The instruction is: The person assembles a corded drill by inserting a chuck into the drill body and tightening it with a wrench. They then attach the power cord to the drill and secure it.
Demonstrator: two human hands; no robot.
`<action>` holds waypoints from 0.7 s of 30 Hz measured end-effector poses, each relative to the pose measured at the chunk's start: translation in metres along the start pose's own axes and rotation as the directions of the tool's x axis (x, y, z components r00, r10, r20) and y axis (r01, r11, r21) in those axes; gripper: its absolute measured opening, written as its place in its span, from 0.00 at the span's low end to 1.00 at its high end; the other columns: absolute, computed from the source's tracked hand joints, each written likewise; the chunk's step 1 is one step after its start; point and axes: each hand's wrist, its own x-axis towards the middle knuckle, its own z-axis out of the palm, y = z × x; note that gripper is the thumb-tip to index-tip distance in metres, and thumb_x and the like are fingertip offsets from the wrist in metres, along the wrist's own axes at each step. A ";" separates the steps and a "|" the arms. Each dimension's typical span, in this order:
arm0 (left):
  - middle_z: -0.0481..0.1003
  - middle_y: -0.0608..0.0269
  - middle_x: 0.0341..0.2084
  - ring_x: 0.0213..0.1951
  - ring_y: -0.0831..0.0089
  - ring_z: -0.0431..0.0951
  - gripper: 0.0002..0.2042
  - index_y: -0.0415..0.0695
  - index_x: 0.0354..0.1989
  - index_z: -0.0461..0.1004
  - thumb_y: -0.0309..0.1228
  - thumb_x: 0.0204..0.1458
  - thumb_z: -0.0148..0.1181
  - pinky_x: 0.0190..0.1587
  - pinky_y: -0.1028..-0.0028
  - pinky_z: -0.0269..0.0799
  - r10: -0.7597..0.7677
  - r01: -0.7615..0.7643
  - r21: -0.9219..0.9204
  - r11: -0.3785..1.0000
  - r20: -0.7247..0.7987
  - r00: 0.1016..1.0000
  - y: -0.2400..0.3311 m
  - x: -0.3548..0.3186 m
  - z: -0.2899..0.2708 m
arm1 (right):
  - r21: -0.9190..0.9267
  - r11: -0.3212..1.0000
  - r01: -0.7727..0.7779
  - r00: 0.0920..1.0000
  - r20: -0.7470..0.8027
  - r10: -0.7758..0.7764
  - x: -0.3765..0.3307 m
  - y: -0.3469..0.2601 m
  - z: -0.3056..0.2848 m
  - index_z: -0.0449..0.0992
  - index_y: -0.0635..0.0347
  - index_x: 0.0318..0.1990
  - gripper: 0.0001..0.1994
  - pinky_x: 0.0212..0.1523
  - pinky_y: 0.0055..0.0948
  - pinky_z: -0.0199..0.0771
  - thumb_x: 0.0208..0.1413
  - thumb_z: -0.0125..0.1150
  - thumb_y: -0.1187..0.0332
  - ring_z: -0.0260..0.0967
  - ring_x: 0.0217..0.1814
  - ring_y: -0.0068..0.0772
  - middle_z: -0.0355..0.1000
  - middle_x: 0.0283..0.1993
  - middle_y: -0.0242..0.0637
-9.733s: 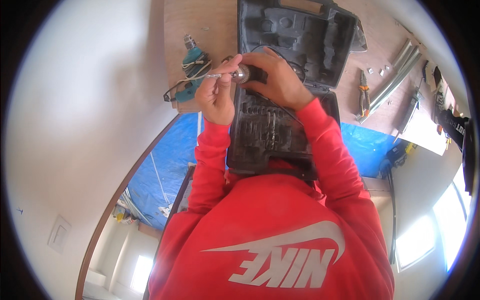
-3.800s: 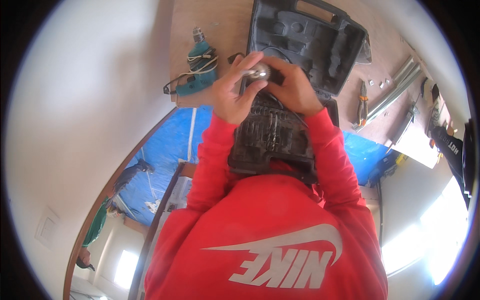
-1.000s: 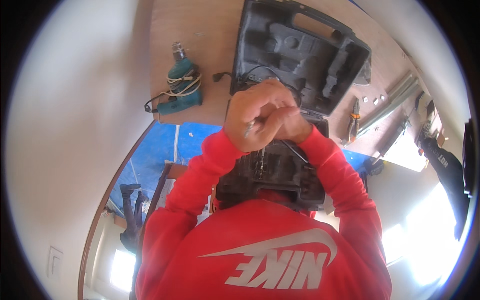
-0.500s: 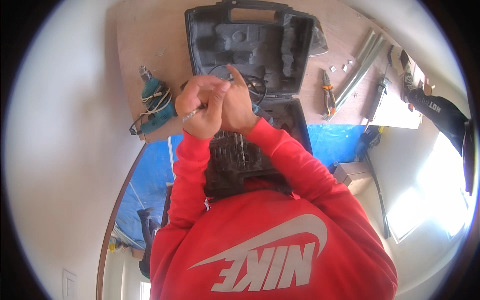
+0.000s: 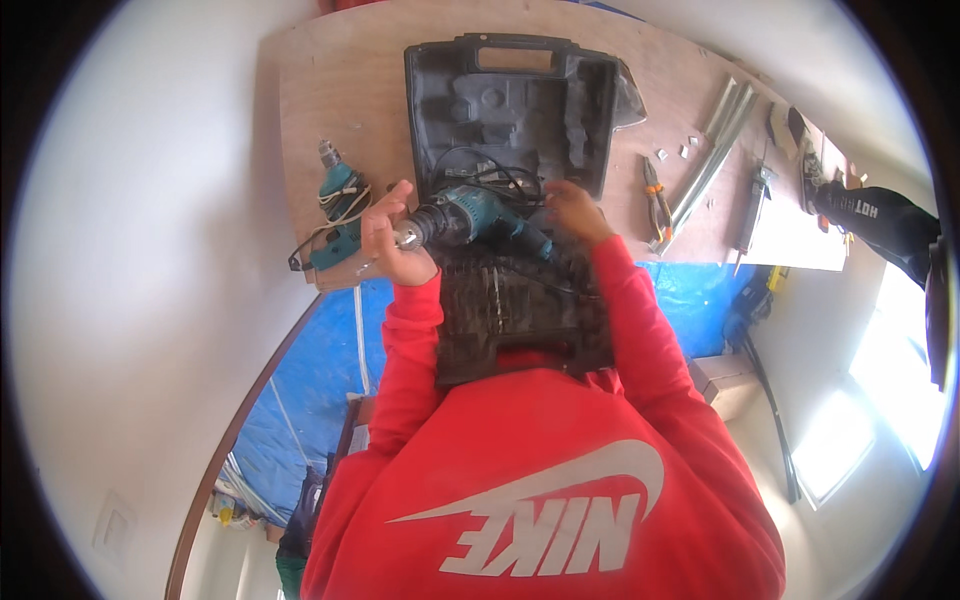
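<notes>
2 hands worked 1 teal corded drill [image 5: 480,222] over black plastic case [image 5: 510,110]: left hand [image 5: 392,240] clamped on chuck, right hand [image 5: 572,208] closure hidden; best kept level, cord clear.

On the board [image 5: 330,90] in front of you the open tool case [image 5: 510,110] lies at twelve o'clock, and the drill [image 5: 480,215] lies across its near half. Your left hand [image 5: 390,245] sits at the drill's chuck end, at ten o'clock; your right hand [image 5: 575,210] at its other end. A second drill [image 5: 335,215] lies further left (cord wound round it). At two o'clock lie the pliers [image 5: 655,195], then the metal rails [image 5: 715,150].
</notes>
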 end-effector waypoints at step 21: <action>0.76 0.49 0.17 0.21 0.64 0.76 0.14 0.39 0.22 0.65 0.22 0.61 0.55 0.35 0.66 0.77 0.096 -0.076 0.280 0.957 -0.058 0.994 0.087 0.013 -0.001 | -0.615 0.593 0.519 0.847 0.279 -0.453 -0.126 0.000 -0.091 0.80 0.61 0.33 0.23 0.56 0.46 0.71 0.62 0.68 0.45 0.72 0.56 0.49 0.76 0.44 0.43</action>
